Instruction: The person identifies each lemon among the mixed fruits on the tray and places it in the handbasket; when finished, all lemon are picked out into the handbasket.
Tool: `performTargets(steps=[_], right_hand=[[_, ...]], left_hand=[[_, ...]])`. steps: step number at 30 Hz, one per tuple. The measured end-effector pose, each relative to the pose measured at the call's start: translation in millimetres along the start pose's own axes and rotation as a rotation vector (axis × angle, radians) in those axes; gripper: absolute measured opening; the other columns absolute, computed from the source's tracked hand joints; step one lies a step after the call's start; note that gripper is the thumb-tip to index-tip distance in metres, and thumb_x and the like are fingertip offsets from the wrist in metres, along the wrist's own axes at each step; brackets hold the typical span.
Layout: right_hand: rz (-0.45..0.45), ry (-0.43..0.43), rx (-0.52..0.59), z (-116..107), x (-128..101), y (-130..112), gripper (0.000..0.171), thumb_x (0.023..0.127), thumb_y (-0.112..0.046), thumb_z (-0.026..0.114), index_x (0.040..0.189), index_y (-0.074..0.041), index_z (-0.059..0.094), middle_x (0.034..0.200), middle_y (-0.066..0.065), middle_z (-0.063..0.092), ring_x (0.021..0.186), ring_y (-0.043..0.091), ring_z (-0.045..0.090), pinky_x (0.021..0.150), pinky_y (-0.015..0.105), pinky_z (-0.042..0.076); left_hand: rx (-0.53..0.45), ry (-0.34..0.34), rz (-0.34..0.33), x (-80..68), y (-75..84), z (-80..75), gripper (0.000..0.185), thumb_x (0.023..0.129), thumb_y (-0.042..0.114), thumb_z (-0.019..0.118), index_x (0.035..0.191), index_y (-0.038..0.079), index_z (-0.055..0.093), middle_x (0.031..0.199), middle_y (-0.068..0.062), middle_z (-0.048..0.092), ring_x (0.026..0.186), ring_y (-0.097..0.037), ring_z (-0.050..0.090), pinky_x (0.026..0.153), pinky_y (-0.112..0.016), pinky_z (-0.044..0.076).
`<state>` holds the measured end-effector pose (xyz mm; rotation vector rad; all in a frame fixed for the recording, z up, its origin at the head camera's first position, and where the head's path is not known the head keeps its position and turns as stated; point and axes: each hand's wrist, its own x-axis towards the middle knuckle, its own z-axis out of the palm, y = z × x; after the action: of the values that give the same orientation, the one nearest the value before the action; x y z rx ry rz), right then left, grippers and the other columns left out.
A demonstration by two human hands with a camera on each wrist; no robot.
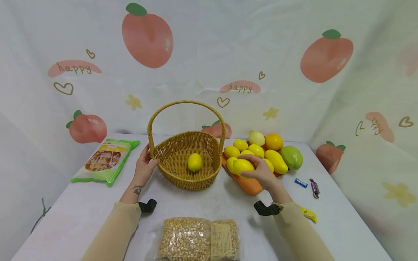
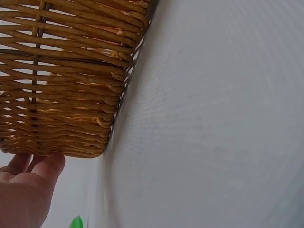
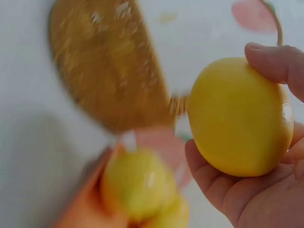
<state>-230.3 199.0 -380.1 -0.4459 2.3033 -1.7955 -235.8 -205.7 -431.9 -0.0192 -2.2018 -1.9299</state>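
A wicker basket [image 1: 189, 183] with a tall arched handle stands mid-table, holding one lemon [image 1: 194, 162]. My left hand [image 1: 143, 169] grips the basket's left side near the handle's base; the left wrist view shows its fingertips [image 2: 56, 160] against the woven edge. On the right, my right hand [image 1: 263, 175] holds another lemon [image 1: 242, 166] between thumb and fingers, in front of an orange tray [image 1: 250, 186] piled with fruit. The right wrist view shows that lemon [image 3: 240, 116] up close, the basket and tray blurred behind it.
Several lemons, a mango [image 1: 276, 161], an orange [image 1: 274, 141] and a green fruit [image 1: 291, 157] crowd the tray. Small wrapped candies [image 1: 314, 188] lie to its right. A green-edged bag [image 1: 103, 161] is at left, and a clear bag of kernels [image 1: 186, 237] in front.
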Motion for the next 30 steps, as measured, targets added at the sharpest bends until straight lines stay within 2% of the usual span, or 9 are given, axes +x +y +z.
performTargets(steps=[5, 11, 17, 23, 30], right_hand=[[-0.098, -0.085, 0.121, 32.6, 22.7, -24.9, 0.055, 0.076, -0.002, 0.069, 0.128, 0.0, 0.05, 0.127, 0.01, 0.052, 0.102, 0.018, 0.051, 0.082, 0.028, 0.048], [-0.154, -0.156, 0.167, 77.2, 62.6, -52.1, 0.053, 0.076, 0.003, 0.066, 0.127, 0.002, 0.05, 0.126, 0.014, 0.053, 0.099, 0.02, 0.052, 0.083, 0.029, 0.046], [-0.171, -0.173, 0.173, 119.2, 105.9, -72.9, 0.05, 0.079, 0.001, 0.066, 0.128, -0.004, 0.051, 0.126, 0.012, 0.053, 0.099, 0.019, 0.053, 0.082, 0.028, 0.047], [-0.129, -0.201, 0.191, 150.4, 136.1, -79.0, 0.051, 0.08, 0.001, 0.065, 0.129, -0.005, 0.05, 0.128, 0.013, 0.052, 0.1, 0.02, 0.053, 0.08, 0.027, 0.05], [-0.051, -0.222, 0.162, 167.1, 150.1, -72.4, 0.053, 0.08, -0.001, 0.066, 0.13, -0.005, 0.049, 0.129, 0.013, 0.051, 0.1, 0.021, 0.053, 0.079, 0.026, 0.049]], left_hand=[[0.005, 0.007, -0.002, 0.7, 0.0, 1.0, 0.074, 0.087, -0.002, 0.047, 0.15, 0.013, 0.01, 0.143, -0.025, 0.031, 0.132, -0.034, 0.034, 0.077, -0.002, 0.039], [-0.016, 0.003, -0.01, 2.0, -0.2, 1.9, 0.074, 0.088, -0.002, 0.047, 0.15, 0.016, 0.011, 0.142, -0.025, 0.032, 0.132, -0.033, 0.034, 0.077, -0.002, 0.039], [-0.005, 0.005, 0.014, 1.7, 1.9, 0.5, 0.073, 0.088, -0.001, 0.048, 0.15, 0.015, 0.012, 0.143, -0.025, 0.032, 0.131, -0.035, 0.034, 0.077, -0.002, 0.039], [0.007, 0.004, 0.007, 0.8, 3.1, -0.2, 0.073, 0.087, -0.001, 0.047, 0.15, 0.015, 0.012, 0.143, -0.025, 0.032, 0.132, -0.034, 0.033, 0.078, -0.002, 0.038], [0.012, 0.001, -0.004, -1.0, 2.6, -0.9, 0.074, 0.087, -0.001, 0.047, 0.15, 0.015, 0.011, 0.144, -0.024, 0.031, 0.133, -0.034, 0.032, 0.08, -0.003, 0.038]])
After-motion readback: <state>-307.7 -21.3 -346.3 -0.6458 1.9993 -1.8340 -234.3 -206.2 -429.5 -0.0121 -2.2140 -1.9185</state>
